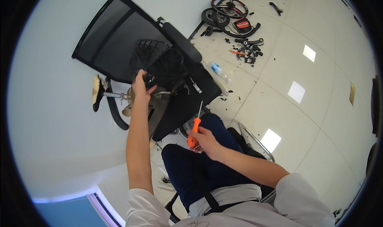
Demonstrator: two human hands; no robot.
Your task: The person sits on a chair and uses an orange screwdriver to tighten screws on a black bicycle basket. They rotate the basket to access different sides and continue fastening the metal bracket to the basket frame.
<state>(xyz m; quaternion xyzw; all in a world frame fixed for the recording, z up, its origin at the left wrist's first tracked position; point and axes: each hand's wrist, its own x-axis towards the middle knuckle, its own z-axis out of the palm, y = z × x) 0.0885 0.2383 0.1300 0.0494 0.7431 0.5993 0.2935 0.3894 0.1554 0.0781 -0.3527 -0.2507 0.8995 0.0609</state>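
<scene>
Hand placement at the black mesh-backed chair (105, 25).
The right hand (205, 141) curls closed around the orange-handled, metal-shafted screwdriver (194, 132) above the lap; the left hand (140, 87), fingers parted, reaches beside the black wire basket (163, 61), any grip indeterminate. Good control likely requires a firm left-hand brace and an aligned shaft.

The screwdriver (196, 125) pairs a bright orange handle (194, 133) with a silver shaft (200, 109). The chair (115, 25) and the gridded basket (153, 51) are black. The trousers (218, 132) are navy, the shirt (275, 216) pale grey; the bottle (220, 73) has a blue-and-white label (216, 68); the floor (279, 103) is cream, crossed by thin darker lines.
</scene>
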